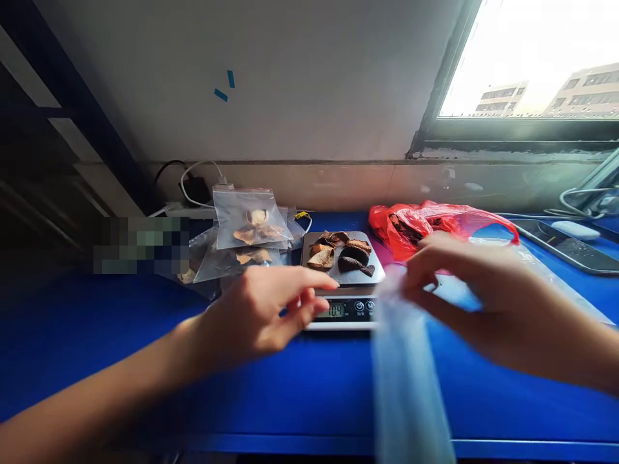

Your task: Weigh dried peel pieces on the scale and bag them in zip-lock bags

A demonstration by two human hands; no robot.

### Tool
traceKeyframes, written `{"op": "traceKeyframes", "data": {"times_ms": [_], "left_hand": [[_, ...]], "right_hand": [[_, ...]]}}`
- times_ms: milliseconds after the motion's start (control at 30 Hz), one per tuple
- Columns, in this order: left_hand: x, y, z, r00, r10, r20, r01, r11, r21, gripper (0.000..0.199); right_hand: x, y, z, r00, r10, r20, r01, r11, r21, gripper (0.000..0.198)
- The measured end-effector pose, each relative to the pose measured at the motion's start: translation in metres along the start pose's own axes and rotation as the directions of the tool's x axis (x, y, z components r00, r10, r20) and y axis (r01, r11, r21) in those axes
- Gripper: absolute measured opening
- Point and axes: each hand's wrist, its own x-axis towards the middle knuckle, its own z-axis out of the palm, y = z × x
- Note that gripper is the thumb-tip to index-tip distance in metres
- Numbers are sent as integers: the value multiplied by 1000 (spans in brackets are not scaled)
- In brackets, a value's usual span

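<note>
My right hand [464,290] pinches the top of a clear plastic bag [406,380], which hangs down over the table's front and is smeared by motion. My left hand [271,309] hovers just in front of a kitchen scale [345,276], its index finger stretched and a gap before the thumb, with nothing in it. On the scale's plate lie several dried, curled peel-like pieces: brown and pale ones [321,256] at the left, dark ones [355,261] at the right. The lit display [334,310] is partly covered by my left fingertips.
Zip bags [251,219] with similar dried pieces are piled left of the scale. A red plastic bag [399,222] with dark pieces inside lies behind my right hand. A phone [570,248] rests at the far right. Cables and a power strip [191,210] run along the wall.
</note>
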Motion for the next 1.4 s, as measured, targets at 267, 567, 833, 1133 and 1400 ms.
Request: {"op": "traceKeyframes", "data": {"times_ms": [267, 567, 833, 1133, 1400], "left_hand": [[-5, 10, 4, 995, -73, 63, 81, 987, -137, 11], [4, 16, 8, 952, -162, 261, 236, 930, -283, 12], [4, 0, -3, 918, 1, 397, 91, 972, -215, 18], [6, 25, -21, 877, -164, 452, 301, 920, -251, 19], [13, 3, -27, 898, -184, 399, 286, 934, -213, 46]], "right_hand": [[34, -39, 73, 998, -65, -18, 68, 958, 279, 13], [22, -45, 66, 997, -80, -15, 80, 938, 337, 16], [27, -44, 49, 944, -262, 199, 121, 839, 530, 19], [26, -41, 53, 947, -224, 232, 190, 968, 162, 11], [31, -31, 57, 986, -142, 92, 136, 989, 65, 18]]}}
